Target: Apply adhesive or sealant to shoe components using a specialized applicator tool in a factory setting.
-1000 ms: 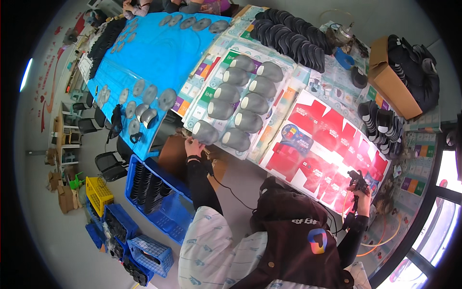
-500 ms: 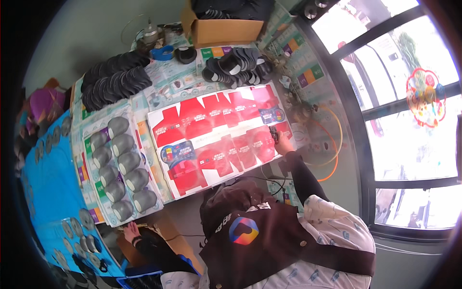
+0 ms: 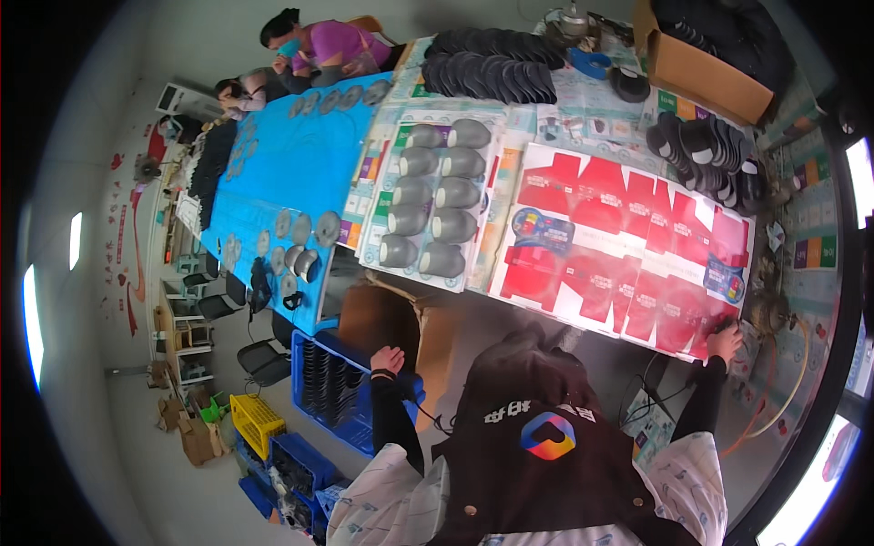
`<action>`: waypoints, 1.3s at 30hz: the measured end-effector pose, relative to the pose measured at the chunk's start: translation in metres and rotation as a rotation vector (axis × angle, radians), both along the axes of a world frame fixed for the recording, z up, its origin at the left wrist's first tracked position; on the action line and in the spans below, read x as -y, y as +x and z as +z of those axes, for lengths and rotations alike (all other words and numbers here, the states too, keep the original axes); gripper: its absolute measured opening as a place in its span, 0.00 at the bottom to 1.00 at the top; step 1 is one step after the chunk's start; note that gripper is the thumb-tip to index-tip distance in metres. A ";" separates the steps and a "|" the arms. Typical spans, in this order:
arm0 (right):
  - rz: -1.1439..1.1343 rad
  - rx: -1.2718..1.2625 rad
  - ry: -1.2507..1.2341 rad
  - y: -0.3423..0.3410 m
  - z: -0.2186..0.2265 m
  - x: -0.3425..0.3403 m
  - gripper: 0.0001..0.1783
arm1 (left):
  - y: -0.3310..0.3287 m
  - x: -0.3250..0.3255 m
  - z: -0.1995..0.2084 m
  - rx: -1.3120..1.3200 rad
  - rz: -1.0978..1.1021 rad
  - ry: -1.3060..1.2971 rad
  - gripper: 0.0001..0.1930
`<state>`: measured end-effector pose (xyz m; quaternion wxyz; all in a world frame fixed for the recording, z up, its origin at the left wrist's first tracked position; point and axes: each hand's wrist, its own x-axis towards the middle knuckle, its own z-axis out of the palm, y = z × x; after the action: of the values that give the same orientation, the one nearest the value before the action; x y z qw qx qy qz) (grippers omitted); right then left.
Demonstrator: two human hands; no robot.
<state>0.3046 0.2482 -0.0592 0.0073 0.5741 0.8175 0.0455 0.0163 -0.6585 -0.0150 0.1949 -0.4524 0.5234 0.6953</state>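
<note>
My right hand (image 3: pixel 727 344) is at the near right corner of the red-and-white printed card sheet (image 3: pixel 583 238). It is closed round a small dark tool (image 3: pixel 722 324) whose kind I cannot make out. Over the blue crate (image 3: pixel 330 387), by the brown cardboard box (image 3: pixel 437 350), my left hand (image 3: pixel 389 359) hangs in the air with its fingers loosely out and nothing visible in it. Grey rounded cups (image 3: pixel 457 193) lie in two rows on a white board left of the printed sheet. Dark curved pieces (image 3: pixel 339 373) are stacked in the crate.
Behind lie rows of dark curved pads (image 3: pixel 492 77), a blue dish (image 3: pixel 590 62), a further pad pile (image 3: pixel 706 155) and an open carton (image 3: pixel 706 77). Two people work beside the blue-covered table (image 3: pixel 291 173). Hoses (image 3: pixel 783 400) hang at right; a yellow crate (image 3: pixel 258 423) stands on the floor.
The view has swung left, bringing the blue table, crates and seated people further into sight. My left hand has moved from the board's near edge to above the blue crate. My right hand keeps the tool.
</note>
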 end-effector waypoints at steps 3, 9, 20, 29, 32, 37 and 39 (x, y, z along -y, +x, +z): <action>0.319 -0.163 -0.186 -0.048 0.006 0.011 0.35 | 0.000 0.008 0.005 -0.039 -0.269 -0.147 0.11; 0.537 -0.870 -1.077 -0.207 0.013 0.196 0.18 | -0.064 -0.016 -0.002 -0.001 -0.018 -0.097 0.14; 0.212 -0.595 -2.058 -0.382 0.044 0.427 0.14 | -0.194 0.062 -0.053 -0.289 -0.277 -0.723 0.11; -0.036 -0.376 -1.807 -0.416 0.022 0.495 0.15 | -0.305 0.024 -0.076 -0.457 -0.760 -1.135 0.12; -0.243 -0.606 -2.070 -0.407 0.006 0.506 0.13 | -0.313 0.037 -0.074 -0.474 -0.807 -1.220 0.13; -0.203 -0.617 -2.063 -0.406 -0.023 0.520 0.13 | -0.325 0.047 -0.070 -0.422 -0.796 -1.207 0.17; -0.179 -0.545 -2.033 -0.405 -0.033 0.518 0.14 | -0.334 0.037 -0.064 -0.393 -0.880 -1.173 0.17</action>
<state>-0.1008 -0.2695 -0.0926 0.3042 0.3470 0.3999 -0.7919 -0.3174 -0.6958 -0.0792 0.0852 -0.0991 0.9646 0.2290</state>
